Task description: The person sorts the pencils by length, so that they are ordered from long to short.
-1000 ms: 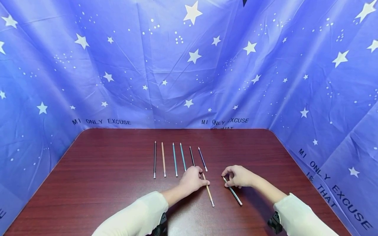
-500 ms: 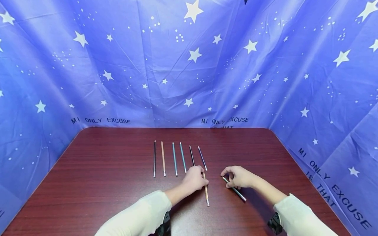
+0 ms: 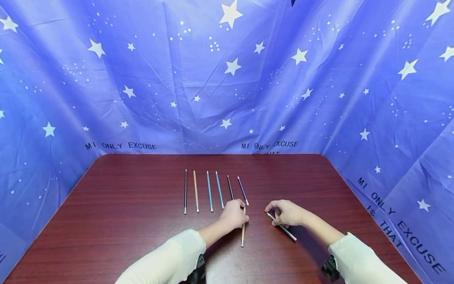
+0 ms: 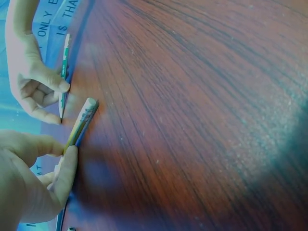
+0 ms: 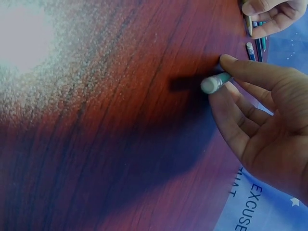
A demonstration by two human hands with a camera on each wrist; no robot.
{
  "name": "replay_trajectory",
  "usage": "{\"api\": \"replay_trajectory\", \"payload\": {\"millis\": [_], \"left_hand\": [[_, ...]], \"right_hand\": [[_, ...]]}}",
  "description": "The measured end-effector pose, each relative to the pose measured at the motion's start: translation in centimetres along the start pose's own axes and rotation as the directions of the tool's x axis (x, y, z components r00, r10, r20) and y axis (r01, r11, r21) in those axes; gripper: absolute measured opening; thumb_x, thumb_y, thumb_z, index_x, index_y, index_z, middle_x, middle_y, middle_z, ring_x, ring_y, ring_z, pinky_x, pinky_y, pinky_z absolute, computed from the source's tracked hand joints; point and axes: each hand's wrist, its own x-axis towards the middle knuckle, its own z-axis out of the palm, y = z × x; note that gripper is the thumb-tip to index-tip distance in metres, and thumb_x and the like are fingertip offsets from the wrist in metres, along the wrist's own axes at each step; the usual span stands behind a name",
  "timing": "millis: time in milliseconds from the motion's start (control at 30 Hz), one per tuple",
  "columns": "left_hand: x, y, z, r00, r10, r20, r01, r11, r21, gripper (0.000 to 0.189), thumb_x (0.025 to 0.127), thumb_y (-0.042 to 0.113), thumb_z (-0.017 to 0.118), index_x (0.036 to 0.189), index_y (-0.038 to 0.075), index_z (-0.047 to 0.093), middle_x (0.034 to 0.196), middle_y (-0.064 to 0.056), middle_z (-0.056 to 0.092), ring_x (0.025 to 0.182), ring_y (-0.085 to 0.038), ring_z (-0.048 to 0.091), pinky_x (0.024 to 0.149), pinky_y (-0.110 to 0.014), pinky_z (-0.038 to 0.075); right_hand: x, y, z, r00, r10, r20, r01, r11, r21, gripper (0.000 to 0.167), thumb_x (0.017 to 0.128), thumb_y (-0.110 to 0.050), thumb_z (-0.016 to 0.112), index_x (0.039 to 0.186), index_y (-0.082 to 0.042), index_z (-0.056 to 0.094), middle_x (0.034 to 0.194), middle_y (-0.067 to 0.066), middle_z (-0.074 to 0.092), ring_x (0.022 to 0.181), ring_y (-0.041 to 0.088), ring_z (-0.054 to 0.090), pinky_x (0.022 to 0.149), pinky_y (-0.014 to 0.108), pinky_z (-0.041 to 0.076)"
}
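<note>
In the head view my left hand (image 3: 231,215) pinches a yellow pencil (image 3: 242,236) between thumb and fingers. Its white eraser end points toward me, almost straight. To the right, my right hand (image 3: 289,213) holds a green pencil (image 3: 287,232) near its tip, and this one slants with its eraser end out to the right. The left wrist view shows the yellow pencil (image 4: 85,115) with its metal band and eraser sticking out past the thumb. From the right wrist, the eraser of the green pencil (image 5: 211,84) faces the camera, between thumb and fingertips.
Beyond the left hand several pencils lie side by side on the dark red table (image 3: 124,221): a black pencil (image 3: 185,193), a tan pencil (image 3: 196,193), two teal ones, another black pencil (image 3: 230,187) partly covered by the hand, and a dark blue pencil (image 3: 243,191). A starry blue curtain (image 3: 198,79) surrounds the table.
The yellow pencil's eraser end has swung left, so it lies straighter. The green pencil's eraser end has swung a little to the right and away. Both hands stay nearly in place.
</note>
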Motion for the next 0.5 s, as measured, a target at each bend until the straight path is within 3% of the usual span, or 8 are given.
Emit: {"api": "replay_trajectory", "payload": {"millis": [200, 500], "left_hand": [[-0.01, -0.28, -0.09, 0.999, -0.030, 0.018, 0.033, 0.984, -0.176, 0.029, 0.071, -0.008, 0.066, 0.098, -0.009, 0.057, 0.065, -0.004, 0.059, 0.048, -0.014, 0.058, 0.042, -0.023, 0.052], [-0.19, -0.29, -0.19, 0.997, -0.057, 0.055, 0.069, 0.967, -0.243, 0.020, 0.074, -0.009, 0.063, 0.093, -0.008, 0.059, 0.070, -0.007, 0.061, 0.052, -0.017, 0.062, 0.046, -0.025, 0.055]], "right_hand": [[-0.02, -0.03, -0.02, 0.999, -0.033, -0.013, 0.032, 0.999, -0.027, 0.034, 0.075, 0.003, 0.068, 0.108, 0.001, 0.059, 0.060, -0.004, 0.050, 0.042, 0.005, 0.042, 0.039, 0.016, 0.039], [0.06, -0.07, -0.21, 0.999, -0.026, -0.032, 0.025, 0.999, -0.027, 0.032, 0.076, 0.003, 0.066, 0.107, 0.001, 0.060, 0.057, -0.006, 0.048, 0.041, 0.004, 0.041, 0.039, 0.017, 0.037]]}}
